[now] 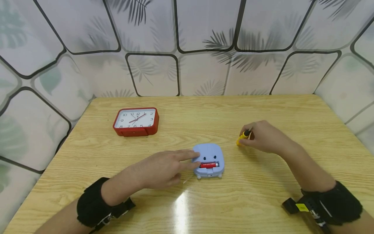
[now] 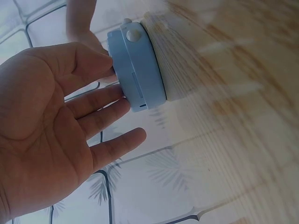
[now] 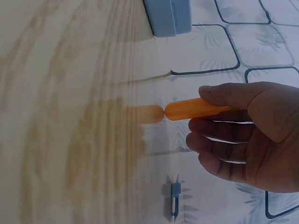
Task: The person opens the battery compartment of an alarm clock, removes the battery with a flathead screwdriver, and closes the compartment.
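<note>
A light-blue rounded case (image 1: 208,150) with small white feet lies on the table, its battery slot uncovered. In that slot sits a red battery (image 1: 208,165). The fingertips of my left hand (image 1: 163,168) rest on the case's left side, fingers extended; the left wrist view shows them against the edge of the case (image 2: 133,70). To the right, my right hand (image 1: 264,138) pinches a yellow stick-shaped tool (image 1: 241,139) with a black end, between thumb and fingers. In the right wrist view the rounded tip of the tool (image 3: 182,109) points down at the tabletop.
A red alarm clock (image 1: 135,120) with a white dial lies face up at the back left of the wooden table (image 1: 187,123). Patterned cloth (image 1: 201,73) stands behind the table and at its sides. A small blue-grey thing (image 3: 175,198) shows in the right wrist view.
</note>
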`<state>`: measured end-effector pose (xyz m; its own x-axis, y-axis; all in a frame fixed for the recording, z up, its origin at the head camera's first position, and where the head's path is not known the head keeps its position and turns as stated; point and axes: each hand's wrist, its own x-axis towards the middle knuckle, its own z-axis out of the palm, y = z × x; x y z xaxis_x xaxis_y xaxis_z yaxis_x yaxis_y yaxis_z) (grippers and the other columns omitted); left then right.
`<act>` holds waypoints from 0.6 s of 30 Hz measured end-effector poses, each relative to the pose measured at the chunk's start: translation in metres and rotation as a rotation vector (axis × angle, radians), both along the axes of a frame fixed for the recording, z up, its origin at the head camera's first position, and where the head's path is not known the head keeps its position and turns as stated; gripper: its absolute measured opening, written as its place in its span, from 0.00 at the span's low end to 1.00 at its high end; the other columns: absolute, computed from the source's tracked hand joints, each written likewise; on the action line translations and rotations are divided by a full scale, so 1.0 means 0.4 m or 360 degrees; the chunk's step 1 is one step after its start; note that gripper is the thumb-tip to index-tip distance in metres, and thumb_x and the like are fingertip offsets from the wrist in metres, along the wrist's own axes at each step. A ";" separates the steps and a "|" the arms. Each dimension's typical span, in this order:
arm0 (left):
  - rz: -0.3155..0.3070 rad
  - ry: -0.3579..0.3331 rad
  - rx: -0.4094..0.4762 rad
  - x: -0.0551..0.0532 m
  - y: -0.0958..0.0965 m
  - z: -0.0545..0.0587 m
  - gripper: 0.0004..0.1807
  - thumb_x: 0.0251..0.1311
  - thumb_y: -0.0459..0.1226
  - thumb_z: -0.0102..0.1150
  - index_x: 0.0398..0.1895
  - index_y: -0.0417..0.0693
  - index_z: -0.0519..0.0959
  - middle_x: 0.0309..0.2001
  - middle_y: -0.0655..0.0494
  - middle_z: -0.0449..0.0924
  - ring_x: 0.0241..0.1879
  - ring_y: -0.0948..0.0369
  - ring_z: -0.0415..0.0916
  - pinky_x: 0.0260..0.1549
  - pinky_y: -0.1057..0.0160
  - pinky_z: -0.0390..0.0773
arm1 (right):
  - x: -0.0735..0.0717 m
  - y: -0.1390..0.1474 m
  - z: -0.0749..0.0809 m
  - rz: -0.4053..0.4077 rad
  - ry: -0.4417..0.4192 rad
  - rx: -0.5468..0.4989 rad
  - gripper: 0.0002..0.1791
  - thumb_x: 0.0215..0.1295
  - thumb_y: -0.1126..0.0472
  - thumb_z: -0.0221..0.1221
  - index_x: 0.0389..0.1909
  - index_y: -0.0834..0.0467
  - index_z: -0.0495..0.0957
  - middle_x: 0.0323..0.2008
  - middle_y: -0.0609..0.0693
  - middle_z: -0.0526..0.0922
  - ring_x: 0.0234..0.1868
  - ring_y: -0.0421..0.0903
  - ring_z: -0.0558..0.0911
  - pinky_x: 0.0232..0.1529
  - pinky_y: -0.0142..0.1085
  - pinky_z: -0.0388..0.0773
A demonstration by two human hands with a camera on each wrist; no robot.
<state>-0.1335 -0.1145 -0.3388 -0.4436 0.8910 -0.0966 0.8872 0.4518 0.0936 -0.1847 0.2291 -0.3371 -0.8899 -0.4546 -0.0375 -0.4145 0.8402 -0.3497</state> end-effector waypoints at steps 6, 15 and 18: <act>-0.0010 0.0010 0.0000 -0.001 0.001 -0.003 0.32 0.62 0.32 0.57 0.72 0.53 0.70 0.75 0.52 0.64 0.74 0.56 0.60 0.69 0.57 0.68 | 0.002 -0.004 -0.005 0.0071 0.0026 -0.0007 0.09 0.65 0.57 0.65 0.39 0.59 0.81 0.28 0.44 0.83 0.28 0.38 0.78 0.31 0.35 0.77; -0.0027 0.0041 0.0012 -0.002 0.001 -0.008 0.32 0.62 0.32 0.58 0.71 0.52 0.70 0.74 0.52 0.64 0.74 0.56 0.62 0.68 0.57 0.69 | 0.012 -0.009 0.007 0.0087 0.0078 -0.0134 0.09 0.72 0.57 0.59 0.42 0.59 0.74 0.37 0.50 0.86 0.40 0.47 0.85 0.40 0.44 0.82; -0.0029 0.0043 0.0014 -0.002 0.001 -0.007 0.32 0.62 0.32 0.58 0.71 0.52 0.70 0.74 0.51 0.64 0.74 0.56 0.62 0.69 0.57 0.69 | 0.015 -0.011 0.009 0.0098 0.0099 -0.0142 0.08 0.72 0.59 0.58 0.44 0.59 0.73 0.37 0.50 0.86 0.39 0.45 0.84 0.39 0.43 0.81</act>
<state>-0.1342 -0.1142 -0.3417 -0.4294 0.8998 -0.0771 0.8976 0.4346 0.0735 -0.1786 0.2246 -0.3333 -0.8595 -0.5075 0.0601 -0.4876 0.7791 -0.3940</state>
